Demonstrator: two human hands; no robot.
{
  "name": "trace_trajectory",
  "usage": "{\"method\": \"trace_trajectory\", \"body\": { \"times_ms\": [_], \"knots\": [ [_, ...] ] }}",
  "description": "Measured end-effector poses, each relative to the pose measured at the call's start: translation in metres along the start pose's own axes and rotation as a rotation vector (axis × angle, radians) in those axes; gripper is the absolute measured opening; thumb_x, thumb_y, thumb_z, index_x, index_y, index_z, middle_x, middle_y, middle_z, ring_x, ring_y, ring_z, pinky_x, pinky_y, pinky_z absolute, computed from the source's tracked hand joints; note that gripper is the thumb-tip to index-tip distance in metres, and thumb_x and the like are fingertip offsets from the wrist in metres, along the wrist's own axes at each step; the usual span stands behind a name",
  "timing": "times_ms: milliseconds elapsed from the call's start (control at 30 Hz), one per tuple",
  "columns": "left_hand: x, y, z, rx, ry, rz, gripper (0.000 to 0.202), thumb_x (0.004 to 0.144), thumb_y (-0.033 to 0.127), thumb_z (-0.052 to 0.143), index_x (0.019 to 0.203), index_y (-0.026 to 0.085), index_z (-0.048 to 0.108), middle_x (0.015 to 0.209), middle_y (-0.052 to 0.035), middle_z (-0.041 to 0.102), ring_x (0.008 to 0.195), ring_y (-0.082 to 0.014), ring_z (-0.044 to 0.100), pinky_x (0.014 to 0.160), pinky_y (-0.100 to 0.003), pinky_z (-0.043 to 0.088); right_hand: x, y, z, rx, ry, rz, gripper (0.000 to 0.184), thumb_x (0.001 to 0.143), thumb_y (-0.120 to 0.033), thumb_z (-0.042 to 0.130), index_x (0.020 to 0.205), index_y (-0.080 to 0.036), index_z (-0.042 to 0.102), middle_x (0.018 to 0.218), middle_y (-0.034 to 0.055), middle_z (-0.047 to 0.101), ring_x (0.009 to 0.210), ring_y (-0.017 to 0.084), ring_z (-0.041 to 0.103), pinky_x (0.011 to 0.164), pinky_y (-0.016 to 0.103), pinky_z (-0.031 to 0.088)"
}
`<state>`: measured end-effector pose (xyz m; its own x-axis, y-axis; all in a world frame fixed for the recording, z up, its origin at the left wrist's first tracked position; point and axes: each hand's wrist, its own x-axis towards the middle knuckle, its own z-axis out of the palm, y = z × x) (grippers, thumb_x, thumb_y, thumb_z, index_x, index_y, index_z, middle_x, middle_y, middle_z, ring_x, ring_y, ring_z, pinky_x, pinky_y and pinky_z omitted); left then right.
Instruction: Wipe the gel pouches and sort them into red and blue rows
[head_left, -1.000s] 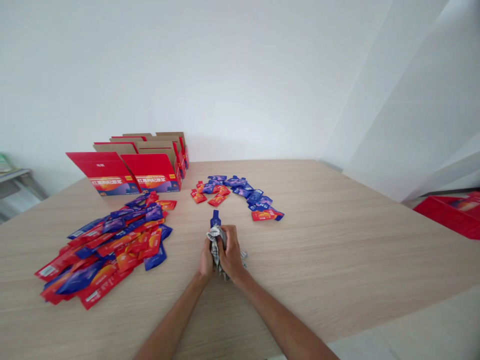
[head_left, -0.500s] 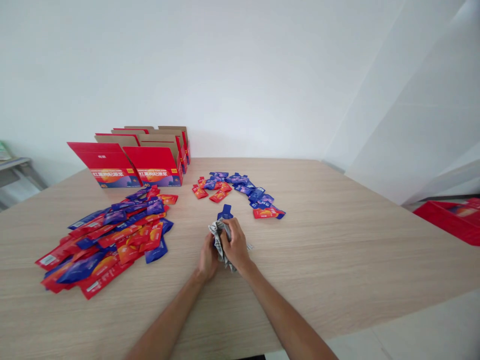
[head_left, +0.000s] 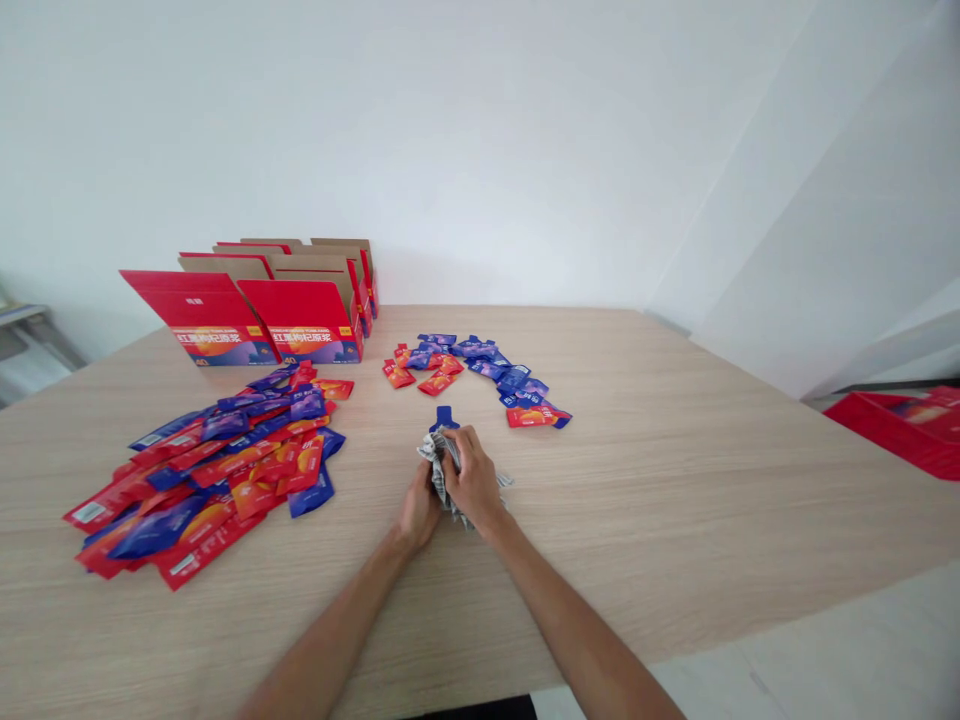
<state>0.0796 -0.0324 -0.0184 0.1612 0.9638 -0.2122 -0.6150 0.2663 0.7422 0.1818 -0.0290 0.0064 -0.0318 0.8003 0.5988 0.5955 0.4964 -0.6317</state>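
Both my hands meet at the middle of the wooden table (head_left: 675,480). My right hand (head_left: 474,478) is wrapped around a crumpled grey cloth (head_left: 441,454). My left hand (head_left: 418,510) is closed beside it, against the same cloth. A blue sachet (head_left: 444,417) sticks out from behind the cloth on the far side; who grips it is hidden. A large heap of red and blue sachets (head_left: 217,470) lies to the left. A smaller arc of sachets (head_left: 480,378) lies beyond my hands.
Open red cardboard boxes (head_left: 277,310) stand in rows at the back left of the table, by the white wall. A red crate (head_left: 904,425) sits on the floor at the right. A grey shelf edge (head_left: 22,330) shows at the far left.
The hands keep their grip on the cloth and shift slightly away from me; the right hand has rolled over the cloth. The camera view tilted a little, so everything sits slightly higher.
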Motion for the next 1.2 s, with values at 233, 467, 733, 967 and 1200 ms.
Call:
{"method": "trace_trajectory", "body": {
  "times_ms": [233, 467, 733, 967, 1200],
  "knots": [
    [-0.018, -0.015, 0.013, 0.053, -0.209, 0.007, 0.043, 0.081, 0.048, 0.074, 0.115, 0.023, 0.075, 0.122, -0.0055, 0.075, 0.130, -0.0293, 0.060, 0.112, -0.040, 0.046, 0.012, 0.014, -0.020, -0.037, 0.269, 0.068, 0.022, 0.102, -0.022, 0.042, 0.119, -0.021, 0.056, 0.112, 0.0103, 0.060, 0.109, 0.023, 0.061, 0.092, 0.035, 0.052],
    [-0.001, 0.004, 0.007, -0.090, 0.084, 0.031, 0.033, 0.086, 0.045, 0.067, 0.104, 0.018, 0.075, 0.111, -0.0065, 0.078, 0.121, -0.0259, 0.067, 0.108, -0.036, 0.050, -0.005, -0.003, 0.004, -0.089, -0.055, 0.029, 0.029, 0.097, -0.015, 0.045, 0.122, -0.022, 0.059, 0.114, 0.0090, 0.060, 0.102, 0.023, 0.064, 0.085, 0.032, 0.054],
    [-0.005, 0.008, 0.004, -0.169, 0.014, 0.040, 0.025, 0.082, 0.036, 0.072, 0.098, 0.017, 0.077, 0.114, -0.0057, 0.078, 0.129, -0.0273, 0.061, 0.113, -0.035, 0.043, -0.005, -0.002, 0.003, -0.120, -0.057, 0.043, 0.028, 0.098, -0.016, 0.044, 0.120, -0.022, 0.060, 0.112, 0.0079, 0.061, 0.099, 0.022, 0.066, 0.082, 0.030, 0.054],
    [-0.019, -0.017, 0.017, -0.153, -0.246, -0.016, 0.038, 0.086, 0.035, 0.074, 0.121, 0.020, 0.075, 0.136, -0.0062, 0.070, 0.137, -0.0280, 0.054, 0.119, -0.039, 0.036, 0.011, 0.015, -0.026, -0.143, 0.148, 0.088, 0.026, 0.103, -0.022, 0.041, 0.120, -0.022, 0.059, 0.116, 0.0100, 0.063, 0.109, 0.023, 0.064, 0.091, 0.035, 0.053],
    [0.005, 0.015, -0.004, -0.316, 0.090, -0.026, 0.025, 0.091, 0.030, 0.062, 0.100, 0.014, 0.077, 0.094, -0.0078, 0.079, 0.101, -0.0235, 0.074, 0.100, -0.032, 0.054, -0.010, -0.011, 0.006, -0.132, -0.199, 0.023, 0.030, 0.095, -0.012, 0.049, 0.120, -0.022, 0.061, 0.115, 0.0079, 0.064, 0.104, 0.022, 0.066, 0.087, 0.030, 0.054]
  ]
}}
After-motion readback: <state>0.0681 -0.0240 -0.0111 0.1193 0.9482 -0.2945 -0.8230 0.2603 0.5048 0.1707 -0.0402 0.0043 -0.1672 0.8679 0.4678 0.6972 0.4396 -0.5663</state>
